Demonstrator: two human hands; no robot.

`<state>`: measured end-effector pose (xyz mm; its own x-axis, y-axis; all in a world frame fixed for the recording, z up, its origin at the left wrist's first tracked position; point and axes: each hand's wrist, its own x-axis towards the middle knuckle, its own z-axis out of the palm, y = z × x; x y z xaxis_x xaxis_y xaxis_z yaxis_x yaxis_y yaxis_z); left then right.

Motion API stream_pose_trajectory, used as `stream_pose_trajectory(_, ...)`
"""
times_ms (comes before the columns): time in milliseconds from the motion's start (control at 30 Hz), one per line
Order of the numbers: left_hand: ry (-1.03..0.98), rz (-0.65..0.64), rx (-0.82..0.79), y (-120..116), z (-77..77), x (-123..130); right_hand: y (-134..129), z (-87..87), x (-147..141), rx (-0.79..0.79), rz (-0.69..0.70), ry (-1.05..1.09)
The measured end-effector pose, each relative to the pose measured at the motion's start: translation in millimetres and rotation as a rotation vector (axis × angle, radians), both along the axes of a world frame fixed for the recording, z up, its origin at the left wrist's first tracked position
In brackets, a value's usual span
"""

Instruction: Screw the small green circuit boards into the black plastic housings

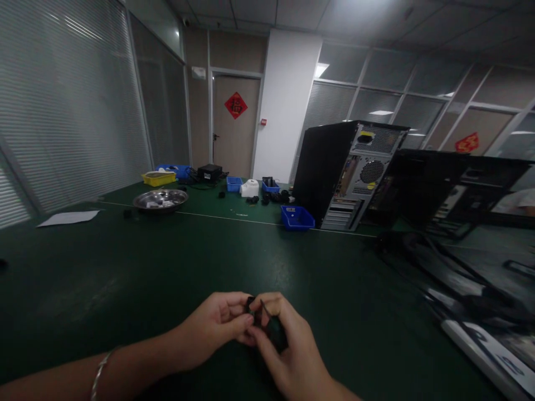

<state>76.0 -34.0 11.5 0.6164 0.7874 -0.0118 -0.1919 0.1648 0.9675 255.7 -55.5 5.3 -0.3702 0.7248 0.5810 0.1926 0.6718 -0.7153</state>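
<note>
Close together over the near part of the green table, both hands work at one spot. My left hand is closed, pinching a small black part between thumb and fingers. My right hand curls in from the other side, its thumb and fingertips meeting the left fingertips at the same part. A thin dark strip or stem shows by the right index finger. Fingers cover most of the part, and its kind cannot be made out.
A steel bowl with small pieces and a white sheet lie left. A blue bin stands before a computer tower. Farther back are a yellow tray, a white device and black parts. Cables lie right.
</note>
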Motion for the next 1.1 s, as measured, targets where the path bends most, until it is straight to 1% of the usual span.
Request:
stream_pose_trajectory(100, 0.000, 0.013, 0.040, 4, 0.9, -3, 2, 0.3, 2, 0.020, 0.015, -0.006)
stream_pose_trajectory(167, 0.006, 0.081, 0.026, 10, 3.2, -8, 3, 0.9, 4, 0.031, 0.006, 0.006)
stream_pose_trajectory(200, 0.013, 0.143, 0.015, 15, 5.6, -12, 3, 0.9, 5, 0.032, -0.017, 0.014)
stream_pose_trajectory(267, 0.023, 0.319, 0.012, 27, 13.7, -24, 4, -0.3, 9, 0.027, -0.088, 0.022)
stream_pose_trajectory(300, 0.017, 0.401, 0.023, 35, 19.1, -32, 5, -1.5, 11, 0.017, -0.117, 0.013)
stream_pose_trajectory(367, -0.022, 0.517, 0.057, 50, 30.7, -53, 7, -4.7, 16, -0.024, -0.136, -0.029)
stream_pose_trajectory(433, -0.052, 0.623, 0.076, 66, 38.9, -81, 12, -8.2, 21, -0.109, -0.148, -0.037)
stream_pose_trajectory(500, -0.062, 0.785, 0.062, 82, 39.1, -111, 17, -11.2, 25, -0.253, -0.209, 0.033)
stream_pose_trajectory(533, -0.087, 0.873, 0.072, 89, 35.9, -125, 19, -12.1, 26, -0.346, -0.250, 0.074)
stream_pose_trajectory(567, -0.099, 0.923, 0.066, 96, 31.0, -137, 22, -12.4, 27, -0.433, -0.268, 0.094)
stream_pose_trajectory(633, -0.086, 0.952, 0.030, 106, 19.6, -151, 25, -11.0, 29, -0.502, -0.248, 0.072)
stream_pose_trajectory(700, -0.046, 0.931, -0.019, 109, 11.7, -150, 24, -6.7, 30, -0.519, -0.178, 0.027)
stream_pose_trajectory(767, 0.001, 0.862, -0.049, 104, 11.2, -133, 20, -0.7, 29, -0.439, -0.100, -0.059)
stream_pose_trajectory(833, 0.043, 0.763, -0.050, 90, 16.1, -105, 16, 4.7, 28, -0.286, -0.050, -0.168)
stream_pose_trajectory(867, 0.066, 0.691, -0.050, 79, 18.7, -88, 14, 6.6, 27, -0.212, -0.044, -0.207)
stream_pose_trajectory(933, 0.136, 0.480, -0.014, 55, 19.3, -55, 10, 8.1, 25, -0.113, -0.055, -0.219)
stream_pose_trajectory(967, 0.159, 0.383, 0.013, 42, 16.4, -41, 9, 7.8, 25, -0.083, -0.053, -0.202)
stream_pose_trajectory(1033, 0.192, 0.225, 0.051, 21, 4.7, -19, 9, 5.5, 24, -0.049, -0.026, -0.166)
stream_pose_trajectory(1100, 0.182, 0.153, 0.077, 9, -9.8, -9, 10, 2.0, 23, -0.038, 0.007, -0.143)
